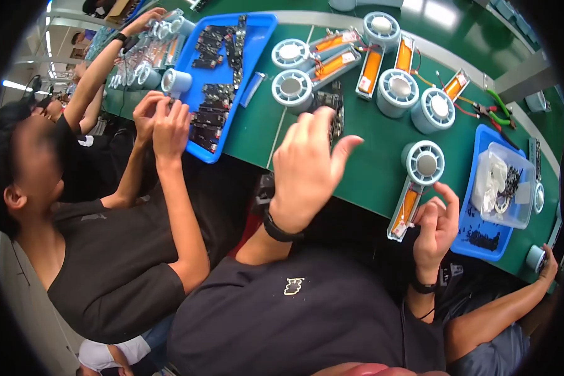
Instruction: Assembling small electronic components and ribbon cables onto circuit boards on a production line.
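Left fingers (307,130) spread loosely empty; right fingers (446,195) curl just beside the fan unit (414,189), grip unclear.

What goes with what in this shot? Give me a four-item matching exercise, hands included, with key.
Things:
1. Left hand
2. Clear box
3. Right hand
4. Green pliers

Places and states:
A. Fingers bent, at a fan unit
B. Lying near the far edge of the table
C. Thumb spread, by loose boards
D. In the right-hand blue tray

Pairs: 1-C, 2-D, 3-A, 4-B
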{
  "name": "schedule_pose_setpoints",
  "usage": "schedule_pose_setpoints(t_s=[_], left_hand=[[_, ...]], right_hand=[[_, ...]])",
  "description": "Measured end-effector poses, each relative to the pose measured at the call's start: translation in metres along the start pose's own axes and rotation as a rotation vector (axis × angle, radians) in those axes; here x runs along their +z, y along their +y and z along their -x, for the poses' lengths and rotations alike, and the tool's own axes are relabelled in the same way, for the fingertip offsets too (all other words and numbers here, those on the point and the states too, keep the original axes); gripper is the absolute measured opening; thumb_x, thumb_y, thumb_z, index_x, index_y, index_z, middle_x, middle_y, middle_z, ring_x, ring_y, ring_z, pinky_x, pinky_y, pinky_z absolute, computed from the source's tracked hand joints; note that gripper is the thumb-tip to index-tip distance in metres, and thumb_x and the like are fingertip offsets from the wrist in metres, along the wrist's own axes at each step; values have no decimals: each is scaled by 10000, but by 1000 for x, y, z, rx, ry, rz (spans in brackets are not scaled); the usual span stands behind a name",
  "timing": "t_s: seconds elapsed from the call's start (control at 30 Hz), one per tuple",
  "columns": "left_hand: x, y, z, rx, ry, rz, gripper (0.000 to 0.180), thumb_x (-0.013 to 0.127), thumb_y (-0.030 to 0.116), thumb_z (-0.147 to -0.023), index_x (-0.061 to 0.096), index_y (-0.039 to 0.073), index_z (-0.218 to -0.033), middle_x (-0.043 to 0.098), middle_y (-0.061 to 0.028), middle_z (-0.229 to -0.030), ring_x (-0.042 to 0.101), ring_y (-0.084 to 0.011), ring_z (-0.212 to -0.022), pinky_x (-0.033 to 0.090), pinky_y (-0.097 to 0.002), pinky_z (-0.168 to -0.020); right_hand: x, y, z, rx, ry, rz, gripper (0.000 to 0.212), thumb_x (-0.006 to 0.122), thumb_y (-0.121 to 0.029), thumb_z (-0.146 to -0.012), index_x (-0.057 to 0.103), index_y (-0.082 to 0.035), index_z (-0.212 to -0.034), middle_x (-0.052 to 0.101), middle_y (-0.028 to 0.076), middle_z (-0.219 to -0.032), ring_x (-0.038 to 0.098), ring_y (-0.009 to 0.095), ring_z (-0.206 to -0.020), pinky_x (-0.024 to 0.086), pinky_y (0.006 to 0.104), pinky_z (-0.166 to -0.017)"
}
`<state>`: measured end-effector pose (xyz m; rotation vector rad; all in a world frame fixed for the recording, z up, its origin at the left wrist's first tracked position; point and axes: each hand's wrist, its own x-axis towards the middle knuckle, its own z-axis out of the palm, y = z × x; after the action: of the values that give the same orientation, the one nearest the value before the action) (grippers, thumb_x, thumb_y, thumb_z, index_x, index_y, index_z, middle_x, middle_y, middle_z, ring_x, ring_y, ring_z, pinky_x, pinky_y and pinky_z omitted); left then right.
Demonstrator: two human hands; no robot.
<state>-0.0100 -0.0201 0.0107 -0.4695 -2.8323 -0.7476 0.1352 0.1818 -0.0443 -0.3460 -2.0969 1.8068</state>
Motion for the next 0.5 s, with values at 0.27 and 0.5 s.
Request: schedule_pose_setpoints(t_s=[0.27,0.5], left_hand=[[0,-22,-10,-80,-6,72,131,705,142,-955,656,24,-985,665,-142,-923,680,-366,-898,544,-454,-712],[9,-10,18,265,-62,671,124,689,-58,-904,627,7,-989,679,-130,-964,706,-287,-885,565,-362,-732]], right_hand=[[-6,-11,-3,68,-47,-109,359,553,-120,-1067,514,64,-1373,567,19,-723,495,77,-653,390,217,-625],[-13,-30,5,-89,42,-125,274,591,-71,-1037,592,57,-1279,634,52,-777,543,108,-693,442,244,-638]])
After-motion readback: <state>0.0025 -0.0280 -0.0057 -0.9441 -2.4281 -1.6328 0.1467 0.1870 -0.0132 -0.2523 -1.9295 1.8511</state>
